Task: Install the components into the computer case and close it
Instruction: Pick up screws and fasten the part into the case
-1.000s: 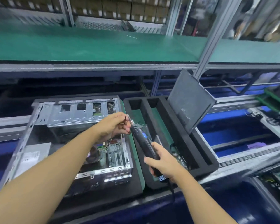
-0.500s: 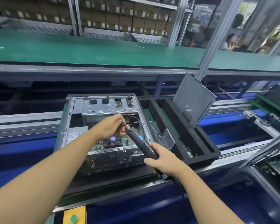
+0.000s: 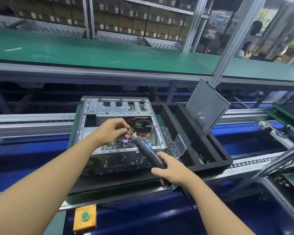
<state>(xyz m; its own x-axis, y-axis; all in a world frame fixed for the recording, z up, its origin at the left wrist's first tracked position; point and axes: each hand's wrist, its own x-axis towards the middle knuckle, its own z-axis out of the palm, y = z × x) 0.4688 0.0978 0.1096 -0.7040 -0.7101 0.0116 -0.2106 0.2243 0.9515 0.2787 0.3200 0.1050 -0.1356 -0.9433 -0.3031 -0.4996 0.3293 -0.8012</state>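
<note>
Left arm: comes in from the lower left, forearm bare and nearly straight, reaching up and to the right over the case.
Left hand (image 3: pixel 111 130): held above the open case, wrist level, fingers (image 3: pixel 122 122) curled in and closed together with the thumb on the metal tip of the screwdriver. Whether a screw sits in that pinch, cannot tell.
Right arm: comes in from the lower right, forearm angled up and to the left.
Right hand (image 3: pixel 174 170): knuckles up, fingers wrapped tight round the lower handle of the screwdriver.
Screwdriver (image 3: pixel 147 149): black powered type, tilted, tip up-left and handle down-right, spanning the gap between the two hands. A cord (image 3: pixel 188 198) trails from its butt end.
Computer case (image 3: pixel 92 109): lies on its side on the bench (image 3: pixel 109 192), open face up, under the left hand. Circuit board, a fan (image 3: pixel 125 141) and loose wires show inside.
Foam tray (image 3: pixel 212 165): black, just to the right of the case, touching or nearly so.
Side panel (image 3: pixel 208 106): dark, stands tilted in the tray's far end.
Button box (image 3: pixel 84 217): yellow with a green button, at the near edge below the case.
Shelf (image 3: pixel 92 53): green, behind and above the case.
</note>
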